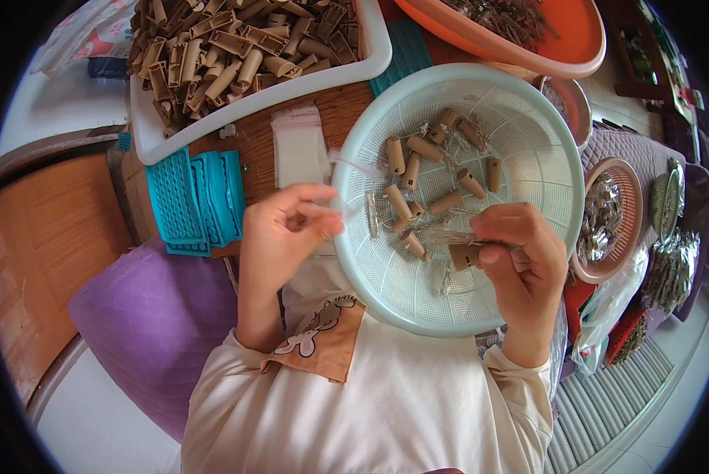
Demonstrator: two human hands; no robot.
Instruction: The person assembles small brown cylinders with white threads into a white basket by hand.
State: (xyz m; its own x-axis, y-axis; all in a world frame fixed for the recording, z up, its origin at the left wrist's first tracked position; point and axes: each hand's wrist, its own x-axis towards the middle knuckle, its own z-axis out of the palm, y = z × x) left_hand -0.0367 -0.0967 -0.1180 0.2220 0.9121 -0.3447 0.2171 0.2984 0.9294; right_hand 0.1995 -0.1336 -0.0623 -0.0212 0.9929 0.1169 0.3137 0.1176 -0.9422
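Observation:
My right hand (pixel 520 249) is closed over the near right part of a pale green mesh basket (pixel 544 178). Between its thumb and fingers is a brown battery case (pixel 463 256) with a bundle of thin clear wire (pixel 449 236). My left hand (pixel 283 237) hovers at the basket's left rim, fingers bent in a pinch and slightly smeared. A faint translucent blur shows by its fingertips; I cannot make out what it is. Inside the basket lie several similar brown cases (pixel 446 202) with coiled wires.
A white bin (pixel 267 93) heaped with brown cases stands at the back left. Nearby are a stack of clear bags (pixel 299 146) and teal ridged trays (pixel 204 197). An orange basin (pixel 520 51) stands at the back right, a pink basket (pixel 631 229) at the right.

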